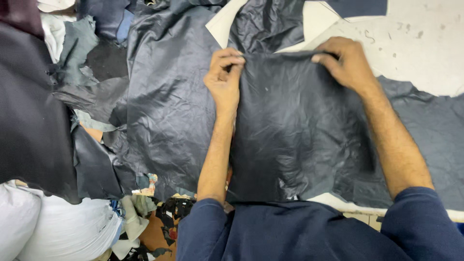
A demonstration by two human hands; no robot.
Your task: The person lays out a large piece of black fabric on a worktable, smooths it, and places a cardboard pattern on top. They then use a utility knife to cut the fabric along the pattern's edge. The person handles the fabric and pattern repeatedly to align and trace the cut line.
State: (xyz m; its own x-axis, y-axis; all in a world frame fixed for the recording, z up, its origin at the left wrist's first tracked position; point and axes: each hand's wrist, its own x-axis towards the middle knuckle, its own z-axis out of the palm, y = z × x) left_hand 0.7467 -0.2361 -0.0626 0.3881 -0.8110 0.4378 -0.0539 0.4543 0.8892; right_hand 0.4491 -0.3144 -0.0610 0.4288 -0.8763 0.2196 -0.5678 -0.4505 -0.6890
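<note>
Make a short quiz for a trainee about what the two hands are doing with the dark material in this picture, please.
1. True or false: both hands grip the same dark leather sheet along its far edge.
2. Which hand pinches the sheet's corner beside the crumpled leather pile? A) left hand B) right hand
3. What colour is the bare table surface beyond the right hand?

Key
1. True: the left hand and the right hand both hold the top edge.
2. A.
3. Off-white, with small marks.
</note>
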